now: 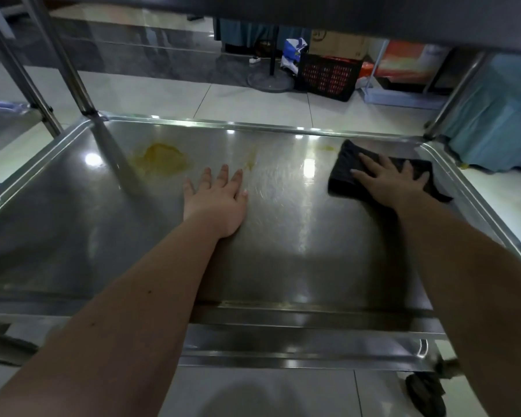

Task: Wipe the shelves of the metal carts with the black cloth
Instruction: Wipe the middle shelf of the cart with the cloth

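Bare left hand, bare right hand, small dark specks on bare left forearm

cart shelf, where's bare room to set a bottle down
Bare metal lies between the left hand and the black cloth, and near the left rim, this side of the yellow stain. The far right corner is crowded: the right hand presses the cloth there.
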`<state>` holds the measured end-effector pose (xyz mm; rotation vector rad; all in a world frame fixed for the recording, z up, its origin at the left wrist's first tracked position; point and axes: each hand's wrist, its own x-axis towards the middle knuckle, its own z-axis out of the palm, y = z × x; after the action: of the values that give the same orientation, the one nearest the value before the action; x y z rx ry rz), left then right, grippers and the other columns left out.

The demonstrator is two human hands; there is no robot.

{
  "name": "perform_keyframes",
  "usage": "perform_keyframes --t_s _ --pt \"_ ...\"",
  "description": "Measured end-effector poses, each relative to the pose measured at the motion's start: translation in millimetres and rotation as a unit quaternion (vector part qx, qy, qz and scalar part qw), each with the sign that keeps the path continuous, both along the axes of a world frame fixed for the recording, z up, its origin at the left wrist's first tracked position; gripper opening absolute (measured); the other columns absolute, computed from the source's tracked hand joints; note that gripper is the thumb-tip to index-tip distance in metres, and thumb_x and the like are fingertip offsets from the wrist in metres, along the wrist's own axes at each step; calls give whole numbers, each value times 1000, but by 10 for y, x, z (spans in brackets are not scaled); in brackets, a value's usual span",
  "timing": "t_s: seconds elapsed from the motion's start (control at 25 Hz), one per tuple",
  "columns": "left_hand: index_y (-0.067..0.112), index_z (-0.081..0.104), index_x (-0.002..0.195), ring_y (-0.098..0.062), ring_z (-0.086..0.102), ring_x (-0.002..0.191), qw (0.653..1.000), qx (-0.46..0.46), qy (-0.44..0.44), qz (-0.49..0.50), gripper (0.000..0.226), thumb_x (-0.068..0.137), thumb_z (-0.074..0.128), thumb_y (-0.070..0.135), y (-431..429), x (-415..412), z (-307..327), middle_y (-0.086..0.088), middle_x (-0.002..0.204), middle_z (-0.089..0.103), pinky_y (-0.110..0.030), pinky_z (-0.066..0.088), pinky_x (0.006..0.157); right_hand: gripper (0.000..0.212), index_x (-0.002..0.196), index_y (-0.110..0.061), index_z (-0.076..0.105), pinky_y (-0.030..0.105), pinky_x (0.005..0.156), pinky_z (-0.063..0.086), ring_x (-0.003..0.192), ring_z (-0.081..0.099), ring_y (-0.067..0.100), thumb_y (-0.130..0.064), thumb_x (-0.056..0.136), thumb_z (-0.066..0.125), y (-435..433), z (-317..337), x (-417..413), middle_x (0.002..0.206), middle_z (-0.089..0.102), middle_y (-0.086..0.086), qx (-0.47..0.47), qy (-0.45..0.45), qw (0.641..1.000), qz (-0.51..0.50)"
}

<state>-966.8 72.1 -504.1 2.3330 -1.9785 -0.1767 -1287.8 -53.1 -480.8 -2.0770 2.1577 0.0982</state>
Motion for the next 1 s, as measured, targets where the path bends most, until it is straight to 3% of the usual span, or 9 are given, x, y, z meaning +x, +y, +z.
perform_keyframes --t_s 0.12,0.28,0.36,0.6,0.72,0.8,0.92,1.0 --pt "40 -2 154 -27 -8 150 1000 9 -5 0 56 101 8 51 -16 -28 -6 7 164 -6 -59 -7 116 71 147 -58 2 73 108 -4 145 -3 47 -84 83 18 61 1 280 164 0 -6 -7 4 1000 -13" --pt "41 -3 154 -26 -7 150 1000 14 -13 9 55 101 10 49 0 -3 18 7 164 -7 -59 -4 116 68 144 -63 1 71 107 -8 146 -9 44 -85 81 15 288 -114 1410 164 -2 -10 -8 -11 981 195" --pt "41 -3 154 -25 -7 150 1000 19 -10 12 55 101 10 50 17 -7 39 7 164 -7 -58 -4 117 67 144 -64 2 70 110 -7 148 -7 39 -85 81 17 315 -86 1316 163 0 -13 -4 -13 975 220" --pt "42 0 154 -25 -6 151 1000 7 -1 8 55 101 10 51 16 -51 27 7 164 -5 -57 -6 117 70 146 -61 2 69 111 1 147 1 39 -84 83 19 186 -7 -609 163 3 -14 -4 17 1000 -20" --pt "41 -1 154 -26 -6 150 1000 7 -14 12 55 101 9 50 25 -76 14 7 164 -5 -58 -6 116 73 148 -57 1 72 110 -1 146 -2 45 -85 82 17 260 31 -508 164 0 -10 -1 9 997 -77" --pt "40 -1 154 -26 -6 150 1000 7 -17 12 54 102 9 48 26 -84 16 7 164 -5 -59 -5 116 73 149 -55 2 73 108 -3 145 -5 49 -84 83 17 329 68 92 164 -2 -7 -10 -12 1000 -23" --pt "41 -1 154 -26 -6 150 1000 9 -6 16 54 102 11 47 22 -55 19 7 164 -6 -58 -5 117 74 146 -59 -1 72 107 -10 145 -10 47 -87 78 12 749 -102 1020 164 -4 -11 -8 -10 989 150" --pt "42 -1 154 -26 -6 150 1000 12 -5 19 53 102 10 48 24 -41 6 7 164 -6 -58 -4 117 75 140 -65 -6 70 107 -13 146 -10 43 -91 71 5 1038 -181 1038 163 -4 -16 -17 1 976 218"
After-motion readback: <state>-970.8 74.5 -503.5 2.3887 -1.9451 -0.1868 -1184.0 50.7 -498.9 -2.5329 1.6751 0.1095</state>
